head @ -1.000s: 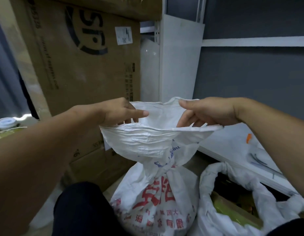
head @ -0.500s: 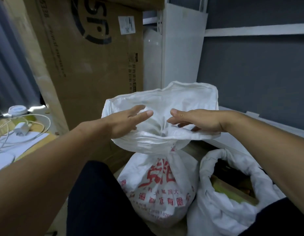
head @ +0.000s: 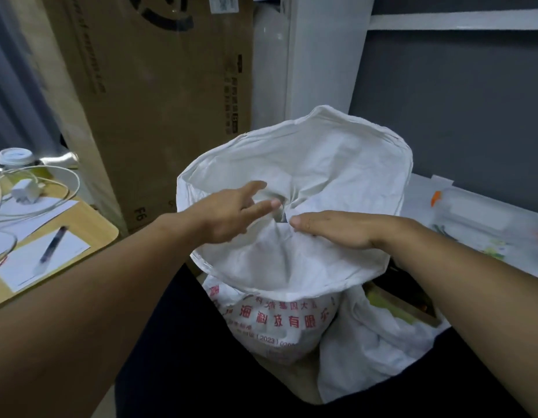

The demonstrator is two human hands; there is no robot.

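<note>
Sacks, two counted, both white, stand on the floor between the person's knees. The printed sack [head: 276,321], with red lettering, is nearer the middle. Its neck is gathered into a tight twist and its mouth flares wide above that. The second sack [head: 367,351] touches it on the right and lies open, with green contents partly visible.

Hands, two. The left hand [head: 228,212] has its fingers [head: 261,206] straight and slightly spread, their tips touching the cloth at the twist and gripping nothing. The right hand [head: 340,229] lies flat, palm down, fingers together, pressing the flared cloth just beside the twist.

One cardboard box [head: 159,101] stands behind. The bench [head: 93,230] at left carries one pen [head: 50,245], one charger [head: 26,190] and one lidded cup [head: 14,158].
</note>
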